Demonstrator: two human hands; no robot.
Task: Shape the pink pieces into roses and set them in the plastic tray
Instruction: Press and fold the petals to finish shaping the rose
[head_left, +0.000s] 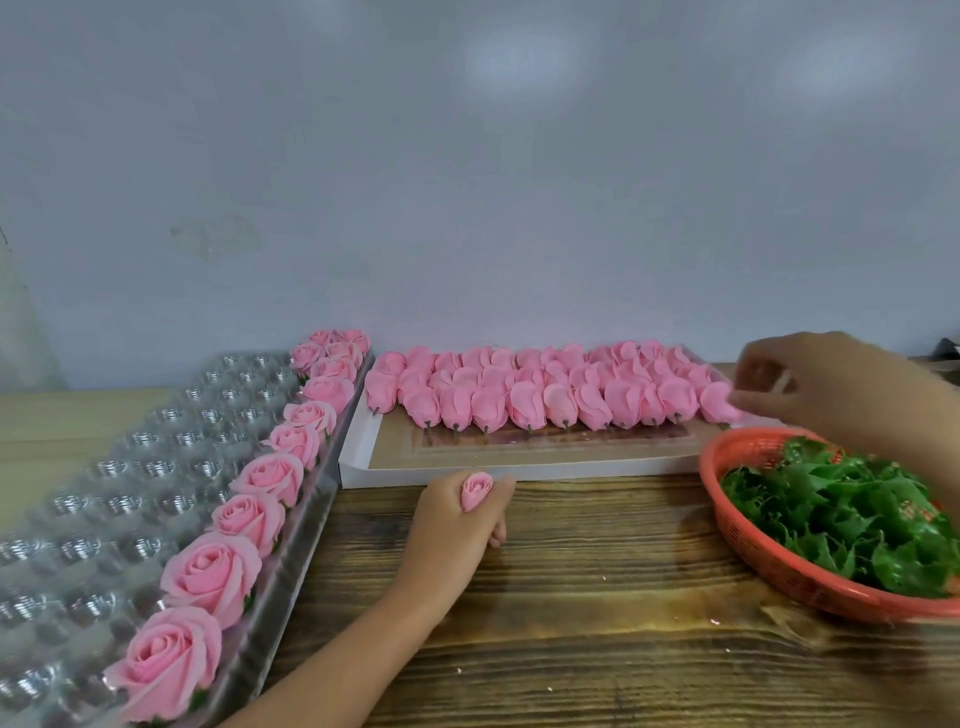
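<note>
My left hand rests on the wooden table and holds a small pink rosebud upright between thumb and fingers. My right hand reaches over the right end of the rows of pink pieces lying in a flat white box. Its fingertips touch the rightmost pink piece; whether they pinch it is unclear through blur. A clear plastic tray with round cells lies at the left. A column of finished pink roses fills its right edge.
An orange basket heaped with green leaf pieces sits at the right, below my right hand. A pale wall stands close behind the table. Bare wood grain lies between my left arm and the basket.
</note>
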